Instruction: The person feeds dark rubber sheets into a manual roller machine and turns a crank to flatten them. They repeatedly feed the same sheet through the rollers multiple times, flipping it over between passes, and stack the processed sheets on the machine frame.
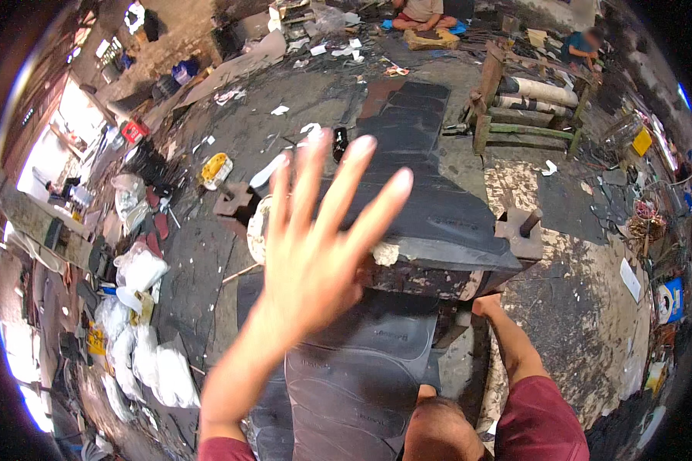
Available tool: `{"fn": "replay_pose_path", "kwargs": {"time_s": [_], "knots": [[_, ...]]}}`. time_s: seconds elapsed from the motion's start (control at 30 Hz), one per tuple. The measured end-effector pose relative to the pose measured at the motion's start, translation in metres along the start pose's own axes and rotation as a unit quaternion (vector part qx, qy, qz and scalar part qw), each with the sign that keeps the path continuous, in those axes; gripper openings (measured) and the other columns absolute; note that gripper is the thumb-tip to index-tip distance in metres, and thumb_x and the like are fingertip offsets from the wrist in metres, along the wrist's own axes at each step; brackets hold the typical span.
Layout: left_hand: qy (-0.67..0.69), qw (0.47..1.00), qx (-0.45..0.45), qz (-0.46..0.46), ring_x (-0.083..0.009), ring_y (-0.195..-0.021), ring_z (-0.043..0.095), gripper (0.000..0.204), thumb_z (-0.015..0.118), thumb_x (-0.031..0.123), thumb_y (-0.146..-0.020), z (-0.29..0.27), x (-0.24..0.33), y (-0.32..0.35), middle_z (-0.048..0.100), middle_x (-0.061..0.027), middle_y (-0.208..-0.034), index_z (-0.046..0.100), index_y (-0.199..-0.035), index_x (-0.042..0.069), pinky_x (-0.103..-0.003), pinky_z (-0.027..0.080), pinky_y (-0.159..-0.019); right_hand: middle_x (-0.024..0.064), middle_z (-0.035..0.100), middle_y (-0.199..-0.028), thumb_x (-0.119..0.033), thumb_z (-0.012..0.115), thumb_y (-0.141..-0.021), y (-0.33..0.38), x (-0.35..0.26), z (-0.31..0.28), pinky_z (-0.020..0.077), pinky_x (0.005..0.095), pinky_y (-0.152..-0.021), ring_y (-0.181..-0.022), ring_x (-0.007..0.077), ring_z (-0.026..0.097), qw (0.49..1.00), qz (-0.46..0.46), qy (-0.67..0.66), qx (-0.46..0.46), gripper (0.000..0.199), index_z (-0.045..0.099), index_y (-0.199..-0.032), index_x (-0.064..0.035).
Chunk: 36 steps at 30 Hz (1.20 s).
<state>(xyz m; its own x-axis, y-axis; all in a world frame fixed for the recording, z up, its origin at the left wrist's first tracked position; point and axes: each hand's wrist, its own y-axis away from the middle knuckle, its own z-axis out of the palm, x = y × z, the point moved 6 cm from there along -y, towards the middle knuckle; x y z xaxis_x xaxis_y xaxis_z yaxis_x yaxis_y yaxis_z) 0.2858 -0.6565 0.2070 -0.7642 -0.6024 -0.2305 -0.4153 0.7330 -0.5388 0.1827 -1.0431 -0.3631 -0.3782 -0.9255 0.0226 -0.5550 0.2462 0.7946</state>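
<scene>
As seen from the head view, hovers with left hand (307, 257) in front of a dark beam (427, 283), fingers spread wide apart and clamped on nothing (a little blurred). Reaches with right hand (486, 304) to the beam's right end, just below a bolted metal block (519, 237); cannot tell whether those fingers are together or clamped on something, being partly hidden there. Find the black sheet (430, 192) lying across the top of the beam and beyond it, marked with curved outlines, and more black sheeting (361, 376) on the near side; cannot tell whether joined underneath.

Judging by this, probably busy with setting or working the sheet at the beam. Seems to call next for lowering the left fingers flat and steadying the sheet, while minding the right fingers near the block.

Notice also a second block (234, 198) at the left end, with a cream-coloured piece (257, 234) beside the left hand. Farther off, see white plastic bags (140, 269), a yellow piece (216, 170) and a wooden rack (480, 131) bearing rolls (538, 91). Mind chiefly the blocks, both rising at the ends and likely to hinder sideways movement.
</scene>
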Motion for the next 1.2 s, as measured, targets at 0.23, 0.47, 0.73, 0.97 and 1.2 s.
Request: {"fn": "replay_pose_path", "kwargs": {"time_s": [0.23,0.47,0.73,0.97,1.2], "knots": [[-0.035,0.933,0.165,0.317,-0.0234,-0.082,0.073,0.005,0.063,0.019,-0.08,0.012,-0.016,-0.166,0.072,-0.0029,-0.084,0.065,-0.082,0.014,-0.037,0.059,-0.068,-0.0016,0.061,-0.136,-0.055,0.048,-0.087,-0.01,0.004,0.014,0.0388,0.0445,-0.107,-0.127,0.0266,0.054,0.992,-0.035,-0.019,0.117,0.052,0.062,-0.127,-0.0246],[0.04,0.97,0.064,0.229,-0.0228,-0.094,0.073,0.023,0.07,0.017,-0.085,0.036,-0.098,-0.186,0.075,-0.0049,-0.099,0.074,-0.107,0.017,-0.033,0.057,-0.08,0.0088,0.074,-0.094,-0.039,0.078,-0.064,-0.001,0.0,0.001,0.0561,0.0406,-0.077,-0.089,0.0292,0.07,0.955,-0.024,-0.153,0.252,0.036,0.072,-0.091,-0.015],[-0.015,0.957,0.275,-0.093,-0.032,-0.075,0.071,0.028,0.078,0.039,-0.084,0.057,-0.197,-0.174,0.072,-0.0138,-0.084,0.076,-0.104,0.02,-0.039,0.053,-0.064,0.0159,0.073,-0.093,-0.033,0.074,-0.061,0.024,-0.002,-0.019,0.0562,0.0435,-0.081,-0.091,0.037,0.07,0.917,-0.039,-0.223,0.33,0.036,0.075,-0.093,-0.0158],[-0.013,0.894,0.427,-0.134,-0.0341,-0.071,0.07,0.034,0.077,0.049,-0.082,0.067,-0.186,-0.174,0.072,-0.0117,-0.08,0.077,-0.1,0.019,-0.04,0.052,-0.062,0.0171,0.073,-0.09,-0.035,0.076,-0.06,0.037,-0.008,-0.026,0.0547,0.0445,-0.083,-0.091,0.0375,0.069,0.877,-0.081,-0.192,0.434,0.037,0.075,-0.089,-0.0136],[0.089,0.874,0.467,-0.104,-0.0155,-0.071,0.072,0.03,0.085,0.026,-0.08,0.081,-0.179,-0.113,0.077,-0.0111,-0.09,0.078,-0.102,0.006,-0.03,0.053,-0.064,0.0153,0.074,-0.089,-0.036,0.076,-0.063,0.062,-0.013,-0.038,0.0559,0.0446,-0.081,-0.087,0.0361,0.071,0.913,-0.026,-0.195,0.359,0.033,0.075,-0.085,-0.0111]]}}
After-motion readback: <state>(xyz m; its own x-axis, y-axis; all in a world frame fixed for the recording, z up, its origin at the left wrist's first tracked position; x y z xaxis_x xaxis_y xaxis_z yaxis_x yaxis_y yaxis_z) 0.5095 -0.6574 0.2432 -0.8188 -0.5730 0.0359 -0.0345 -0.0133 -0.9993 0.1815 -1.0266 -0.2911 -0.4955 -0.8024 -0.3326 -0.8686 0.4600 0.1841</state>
